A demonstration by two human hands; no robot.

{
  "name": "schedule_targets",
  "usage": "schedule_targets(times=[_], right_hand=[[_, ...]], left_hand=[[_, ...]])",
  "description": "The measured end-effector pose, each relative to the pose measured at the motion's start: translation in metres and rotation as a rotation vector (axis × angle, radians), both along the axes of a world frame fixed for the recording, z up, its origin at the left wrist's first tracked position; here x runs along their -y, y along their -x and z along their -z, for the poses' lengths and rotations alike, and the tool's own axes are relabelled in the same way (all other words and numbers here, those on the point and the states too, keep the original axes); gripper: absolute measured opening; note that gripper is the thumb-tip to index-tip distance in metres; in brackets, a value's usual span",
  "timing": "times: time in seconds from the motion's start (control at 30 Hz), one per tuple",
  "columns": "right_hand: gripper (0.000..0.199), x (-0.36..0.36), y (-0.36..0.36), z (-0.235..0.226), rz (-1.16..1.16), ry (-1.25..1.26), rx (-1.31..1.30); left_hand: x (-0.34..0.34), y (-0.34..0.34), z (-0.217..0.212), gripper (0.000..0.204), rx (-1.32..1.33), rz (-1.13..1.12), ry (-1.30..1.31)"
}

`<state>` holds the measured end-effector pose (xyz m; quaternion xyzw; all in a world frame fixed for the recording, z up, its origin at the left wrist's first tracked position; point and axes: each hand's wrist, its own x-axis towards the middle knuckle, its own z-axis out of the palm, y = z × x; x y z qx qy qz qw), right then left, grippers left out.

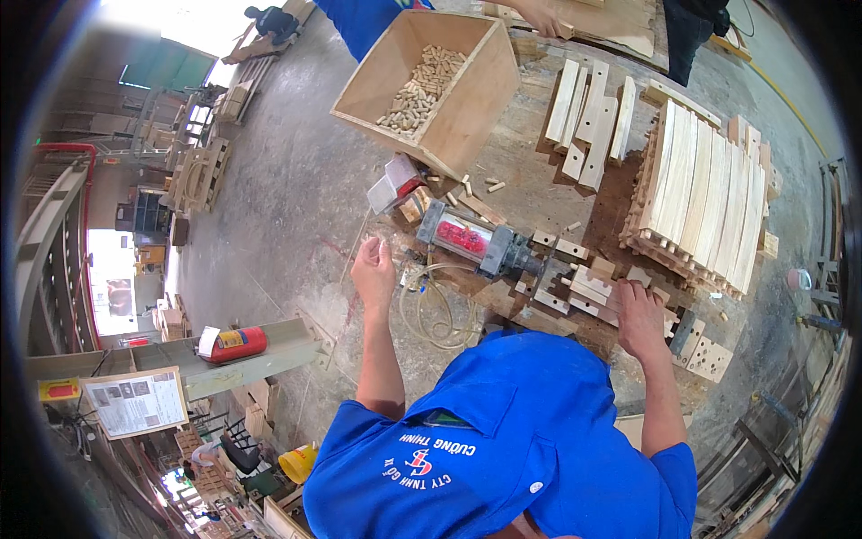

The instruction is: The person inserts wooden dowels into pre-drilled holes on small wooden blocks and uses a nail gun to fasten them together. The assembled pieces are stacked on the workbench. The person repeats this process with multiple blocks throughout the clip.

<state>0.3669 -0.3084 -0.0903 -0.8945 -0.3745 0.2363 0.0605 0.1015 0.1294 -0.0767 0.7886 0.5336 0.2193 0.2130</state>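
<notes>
So starting on the left, the left hand (373,269) is up in the air, well apart from the pieces, with its fingers curled in toward the thumb. Can't tell if anything small is pinched there. Next comes the open plywood box (476,117), with a pile of short wooden dowels (422,90) heaped inside. My guess is it's parked that close so the dowels are easy to grab. A few loose dowels (495,187) lie just beside it. Below that is a cylinder (462,237) with a clear barrel, something red showing inside, its rod end facing the small wooden pieces (591,289), probably lined up like that to push on them. Those pieces sit between the cylinder and the right hand (640,319), whose fingers are bent down onto them, maybe to steady them; can't tell if it's really a grip or just a touch. Behind are some loose drilled slats (600,142), then a neat slat stack (705,193) at far right, likely squared up to save room
</notes>
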Motion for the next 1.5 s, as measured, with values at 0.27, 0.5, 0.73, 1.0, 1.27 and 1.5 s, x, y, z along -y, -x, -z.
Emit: schedule_targets(times=[0.27,0.5,0.73,1.0,1.27,1.5], right_hand=[[0.114,-0.011,0.032,0.025,0.055,-0.051,0.205],[0.113,-0.003,0.034,0.037,0.062,-0.143,0.268],[0.113,0.001,0.037,0.040,0.113,-0.198,0.278],[0.084,0.001,0.034,0.045,0.122,-0.235,0.297],[0.095,0.004,0.036,0.043,0.096,-0.188,0.275],[0.104,0.004,0.035,0.048,0.095,-0.185,0.333]], left_hand=[[0.009,-0.007,0.052,0.027,-0.090,0.083,0.009],[0.019,-0.002,0.059,0.031,0.030,-0.002,0.027],[0.024,0.002,0.054,0.037,0.039,-0.037,0.184],[0.030,-0.005,0.055,0.031,-0.118,0.060,-0.037],[0.022,-0.008,0.051,0.033,-0.065,0.134,-0.061],[0.026,-0.001,0.054,0.037,0.140,0.026,0.103]])
